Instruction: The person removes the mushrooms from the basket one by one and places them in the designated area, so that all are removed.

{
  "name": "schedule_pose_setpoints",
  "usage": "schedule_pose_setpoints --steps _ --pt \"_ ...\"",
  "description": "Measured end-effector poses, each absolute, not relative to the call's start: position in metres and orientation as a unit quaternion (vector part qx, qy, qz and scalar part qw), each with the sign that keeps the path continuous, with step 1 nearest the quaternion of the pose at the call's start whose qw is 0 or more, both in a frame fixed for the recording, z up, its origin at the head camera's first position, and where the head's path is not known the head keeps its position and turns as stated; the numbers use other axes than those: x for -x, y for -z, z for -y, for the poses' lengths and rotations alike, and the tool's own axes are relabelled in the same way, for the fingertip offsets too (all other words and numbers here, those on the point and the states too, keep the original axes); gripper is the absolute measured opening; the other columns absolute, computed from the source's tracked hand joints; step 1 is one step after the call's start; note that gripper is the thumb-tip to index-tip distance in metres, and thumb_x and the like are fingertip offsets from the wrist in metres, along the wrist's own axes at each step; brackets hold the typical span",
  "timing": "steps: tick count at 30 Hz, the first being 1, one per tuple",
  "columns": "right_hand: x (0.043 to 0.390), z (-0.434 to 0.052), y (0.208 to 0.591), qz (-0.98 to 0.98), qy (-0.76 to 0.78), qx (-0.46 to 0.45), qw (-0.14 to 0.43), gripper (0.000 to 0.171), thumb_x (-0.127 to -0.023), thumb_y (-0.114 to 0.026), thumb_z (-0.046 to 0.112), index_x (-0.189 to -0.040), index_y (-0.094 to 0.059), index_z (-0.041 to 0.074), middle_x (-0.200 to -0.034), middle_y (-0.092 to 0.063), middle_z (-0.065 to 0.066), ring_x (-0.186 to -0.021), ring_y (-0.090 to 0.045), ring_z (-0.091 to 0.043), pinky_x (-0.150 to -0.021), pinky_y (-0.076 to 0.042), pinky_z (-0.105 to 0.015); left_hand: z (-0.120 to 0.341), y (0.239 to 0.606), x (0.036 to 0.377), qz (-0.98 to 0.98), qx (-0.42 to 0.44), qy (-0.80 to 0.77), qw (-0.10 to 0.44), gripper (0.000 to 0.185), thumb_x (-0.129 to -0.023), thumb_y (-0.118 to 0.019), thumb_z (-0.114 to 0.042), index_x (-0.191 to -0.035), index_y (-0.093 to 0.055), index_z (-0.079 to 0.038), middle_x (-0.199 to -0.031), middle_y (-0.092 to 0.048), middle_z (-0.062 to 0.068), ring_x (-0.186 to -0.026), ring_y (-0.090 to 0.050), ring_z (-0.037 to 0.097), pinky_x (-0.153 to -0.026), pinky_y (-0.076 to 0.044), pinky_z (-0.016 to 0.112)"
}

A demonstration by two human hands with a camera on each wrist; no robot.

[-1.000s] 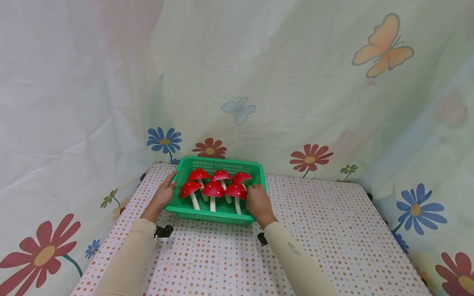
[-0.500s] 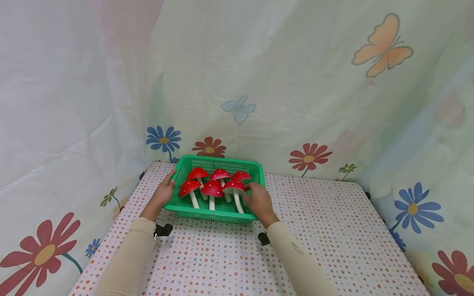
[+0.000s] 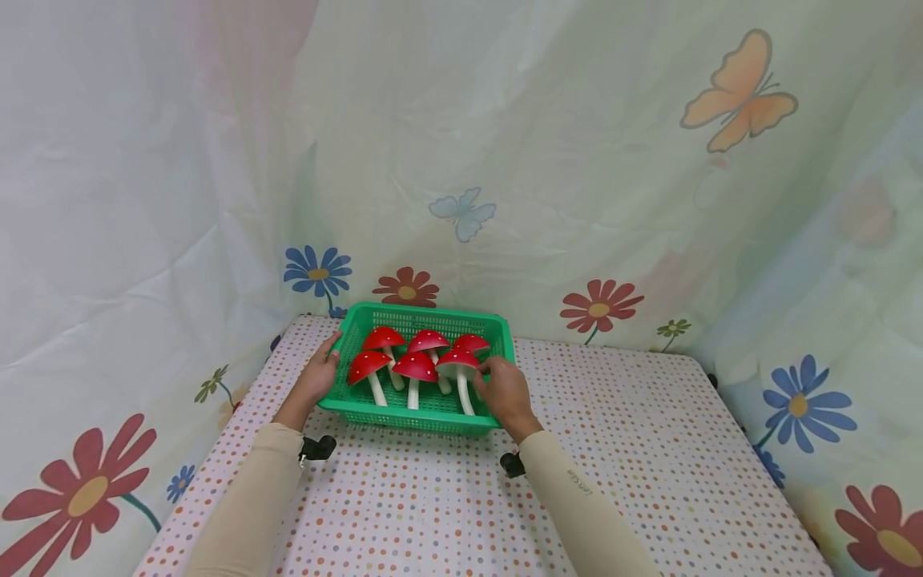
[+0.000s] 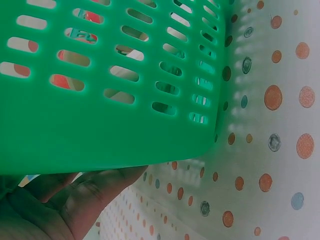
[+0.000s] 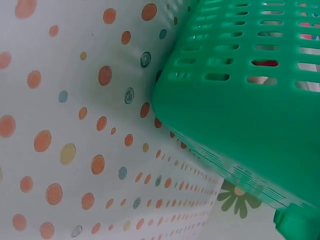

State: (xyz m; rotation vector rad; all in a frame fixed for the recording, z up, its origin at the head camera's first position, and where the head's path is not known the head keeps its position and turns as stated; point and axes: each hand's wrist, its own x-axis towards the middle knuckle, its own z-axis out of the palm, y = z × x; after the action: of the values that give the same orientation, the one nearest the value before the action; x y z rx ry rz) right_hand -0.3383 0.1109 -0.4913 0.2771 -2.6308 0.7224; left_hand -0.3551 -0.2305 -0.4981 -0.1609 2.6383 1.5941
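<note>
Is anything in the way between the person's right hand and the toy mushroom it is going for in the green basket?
Nothing visible: the right hand reaches over the green basket's rim and is already at the nearest mushroom. The other mushrooms stand to its left.
</note>
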Motion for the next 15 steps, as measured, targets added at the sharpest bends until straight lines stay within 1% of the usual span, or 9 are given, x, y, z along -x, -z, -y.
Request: schedule_pose_setpoints --steps 3,8,11,15 --pt "0.3386 -0.1110 0.4914 0.931 -0.259 -0.106 0.236 0.010 -0.087 -0.071 0.010 -0.092 -0.070 0.002 -0.088 -0.071 -0.010 -0.076 -0.064 -0.018 -0.061 -0.055 -0.030 0.2319 0.4975 0.3556 -0.853 0.046 -0.520 0.022 0.052 -0.109 -0.022 -0.024 -0.160 -0.012 -0.025 -0.166 -0.009 0.014 -0.152 -0.008 0.041 -0.119 -0.011 0.064" --pt "0.3413 -0.1126 0.4937 0.907 -0.270 -0.123 0.299 0.007 -0.085 -0.071 0.006 -0.090 -0.069 0.002 -0.085 -0.070 -0.010 -0.080 -0.067 -0.023 -0.067 -0.058 -0.034 0.2337 0.4977 0.3576 -0.855 0.042 -0.517 0.018 0.051 -0.110 -0.022 -0.024 -0.160 -0.013 -0.024 -0.167 -0.008 0.013 -0.153 -0.006 0.040 -0.120 -0.009 0.063" --pt "0.3415 -0.1158 0.4959 0.893 -0.289 -0.126 0.320 0.004 -0.084 -0.071 0.004 -0.087 -0.069 0.002 -0.084 -0.069 -0.010 -0.080 -0.067 -0.025 -0.067 -0.058 -0.036 0.2331 0.4987 0.3588 -0.860 0.040 -0.508 0.019 0.051 -0.110 -0.022 -0.025 -0.160 -0.012 -0.023 -0.167 -0.008 0.011 -0.153 -0.007 0.039 -0.120 -0.010 0.062" --pt "0.3411 -0.1206 0.4970 0.882 -0.303 -0.129 0.338 0.003 -0.083 -0.070 0.003 -0.085 -0.069 0.002 -0.083 -0.068 -0.010 -0.076 -0.066 -0.024 -0.063 -0.056 -0.035 0.2326 0.4999 0.3580 -0.858 0.040 -0.511 0.023 0.051 -0.110 -0.022 -0.026 -0.160 -0.013 -0.025 -0.167 -0.009 0.012 -0.152 -0.008 0.040 -0.120 -0.011 0.063"
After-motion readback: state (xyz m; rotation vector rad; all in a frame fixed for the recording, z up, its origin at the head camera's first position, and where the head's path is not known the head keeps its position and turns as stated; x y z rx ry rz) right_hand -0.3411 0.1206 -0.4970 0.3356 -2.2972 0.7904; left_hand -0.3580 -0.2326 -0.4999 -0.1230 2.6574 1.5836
